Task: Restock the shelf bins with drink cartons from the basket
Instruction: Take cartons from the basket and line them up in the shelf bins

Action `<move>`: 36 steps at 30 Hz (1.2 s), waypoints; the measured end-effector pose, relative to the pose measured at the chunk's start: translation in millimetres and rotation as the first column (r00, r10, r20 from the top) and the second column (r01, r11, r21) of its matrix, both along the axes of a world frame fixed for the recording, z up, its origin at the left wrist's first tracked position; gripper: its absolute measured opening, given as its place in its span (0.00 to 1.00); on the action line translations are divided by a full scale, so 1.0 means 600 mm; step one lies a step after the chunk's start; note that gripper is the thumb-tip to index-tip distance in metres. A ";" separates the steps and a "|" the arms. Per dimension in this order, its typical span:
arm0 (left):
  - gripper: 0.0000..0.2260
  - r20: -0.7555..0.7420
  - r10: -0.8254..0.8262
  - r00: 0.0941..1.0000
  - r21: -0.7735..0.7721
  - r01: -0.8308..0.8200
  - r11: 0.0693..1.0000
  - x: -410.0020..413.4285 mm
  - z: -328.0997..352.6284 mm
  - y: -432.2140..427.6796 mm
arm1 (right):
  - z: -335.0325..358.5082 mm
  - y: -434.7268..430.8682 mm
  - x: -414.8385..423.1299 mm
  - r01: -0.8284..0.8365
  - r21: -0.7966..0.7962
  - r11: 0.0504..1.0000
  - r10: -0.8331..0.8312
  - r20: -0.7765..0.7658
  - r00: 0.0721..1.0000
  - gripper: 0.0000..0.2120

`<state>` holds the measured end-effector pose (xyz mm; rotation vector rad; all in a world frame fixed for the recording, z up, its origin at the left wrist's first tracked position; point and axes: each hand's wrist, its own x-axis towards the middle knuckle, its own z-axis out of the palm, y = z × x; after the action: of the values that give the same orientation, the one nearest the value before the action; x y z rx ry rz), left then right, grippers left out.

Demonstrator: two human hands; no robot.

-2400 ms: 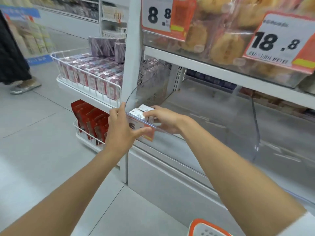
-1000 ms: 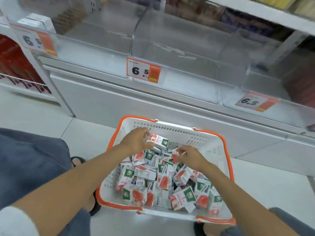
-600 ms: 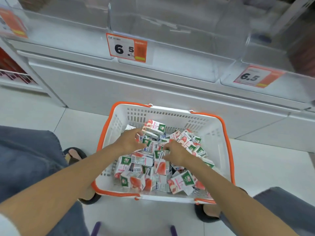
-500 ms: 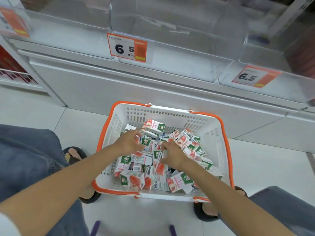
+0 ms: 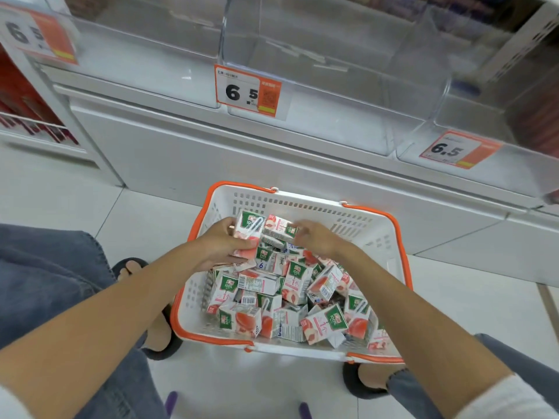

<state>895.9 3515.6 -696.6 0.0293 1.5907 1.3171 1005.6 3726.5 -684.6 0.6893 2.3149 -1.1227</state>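
Observation:
A white basket with an orange rim [image 5: 305,204] sits on the floor in front of me, holding several small white, pink and green drink cartons [image 5: 290,291]. My left hand [image 5: 220,246] grips an upright carton [image 5: 248,234] at the pile's far side. My right hand [image 5: 317,237] is closed on another carton [image 5: 279,226] lying sideways right beside it. Both cartons are lifted slightly above the heap. Clear plastic shelf bins [image 5: 317,86] stand above the basket and look empty.
Orange price tags [image 5: 248,90] reading 6.5 hang on the bin fronts. A white shelf base panel [image 5: 211,158] runs behind the basket. Red packs [image 5: 18,95] fill a rack at the left. My knees and sandalled feet [image 5: 157,334] flank the basket.
I have gone from the left shelf bin down to the basket. Both hands dug into the pile and now hold a carton each, raised at the far side.

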 end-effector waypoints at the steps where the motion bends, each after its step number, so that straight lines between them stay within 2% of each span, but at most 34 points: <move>1: 0.25 0.004 0.014 1.000 -0.005 -0.014 1.000 -0.002 -0.004 -0.004 | -0.023 -0.002 0.011 -0.151 0.088 0.985 0.136 0.152 0.979 0.28; 2: 0.25 0.010 0.019 1.000 -0.007 -0.019 1.000 -0.003 -0.009 -0.006 | -0.045 -0.008 0.023 -0.254 0.105 0.961 0.217 0.280 0.935 0.30; 3: 0.25 0.019 0.020 1.000 -0.008 -0.020 1.000 -0.003 -0.013 -0.008 | -0.062 -0.018 0.036 -0.293 0.103 0.951 0.242 0.345 0.907 0.31; 4: 0.25 0.029 0.020 0.999 -0.008 -0.019 1.000 -0.002 -0.017 -0.009 | -0.074 -0.026 0.046 -0.289 0.128 0.949 0.230 0.348 0.909 0.30; 6: 0.25 0.041 0.022 0.999 -0.006 -0.022 1.000 0.001 -0.023 -0.008 | -0.083 -0.032 0.055 -0.184 0.189 0.965 0.127 0.278 0.952 0.27; 9: 0.24 0.040 0.031 0.999 -0.012 -0.031 0.999 0.004 -0.026 -0.002 | -0.059 -0.026 0.047 0.011 0.118 0.993 -0.025 0.116 0.993 0.26; 13: 0.27 -0.046 0.090 0.995 -0.023 -0.091 0.996 -0.013 -0.015 0.005 | 0.037 -0.014 -0.005 0.048 0.015 0.999 -0.044 -0.192 0.980 0.22; 17: 0.49 -0.141 0.061 0.988 0.001 -0.062 0.998 -0.031 0.046 0.011 | 0.126 -0.028 -0.070 0.007 -0.129 0.992 -0.052 -0.350 0.935 0.18; 18: 0.50 -0.134 0.049 0.990 0.043 -0.043 0.998 -0.034 0.063 0.012 | 0.142 -0.037 -0.084 -0.013 -0.165 0.986 -0.050 -0.370 0.928 0.18; 22: 0.40 -0.173 -0.002 0.985 0.158 0.030 0.987 -0.061 0.123 -0.003 | 0.200 -0.072 -0.135 -0.025 -0.292 0.956 -0.095 -0.390 0.916 0.16; 26: 0.35 -0.231 0.057 0.971 0.229 -0.003 0.974 -0.102 0.195 -0.039 | 0.258 -0.120 -0.187 -0.072 -0.447 0.892 -0.160 -0.459 0.874 0.15; 27: 0.34 -0.240 0.088 0.967 0.244 -0.027 0.969 -0.115 0.213 -0.050 | 0.273 -0.133 -0.201 -0.078 -0.431 0.899 -0.157 -0.485 0.860 0.15; 29: 0.34 -0.272 0.150 0.951 0.268 -0.075 0.961 -0.145 0.245 -0.076 | 0.304 -0.155 -0.233 -0.084 -0.283 0.955 -0.096 -0.568 0.818 0.18; 31: 0.34 -0.309 0.188 0.933 0.284 -0.098 0.954 -0.177 0.274 -0.105 | 0.332 -0.174 -0.264 -0.109 -0.185 0.977 -0.018 -0.578 0.816 0.28; 33: 0.36 -0.350 0.203 0.915 0.314 -0.089 0.945 -0.211 0.301 -0.129 | 0.354 -0.194 -0.295 -0.203 -0.295 0.934 0.031 -0.498 0.867 0.38; 34: 0.37 -0.371 0.198 0.907 0.338 -0.067 0.939 -0.228 0.313 -0.139 | 0.362 -0.204 -0.313 -0.234 -0.354 0.906 0.048 -0.463 0.885 0.40; 36: 0.39 -0.403 0.159 0.901 0.373 0.002 0.928 -0.266 0.336 -0.157 | 0.380 -0.220 -0.354 -0.262 -0.360 0.895 0.080 -0.449 0.890 0.35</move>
<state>736.4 3421.5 -495.1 0.5226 1.6912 1.7466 793.4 3594.7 -456.6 0.0698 2.2908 -1.7395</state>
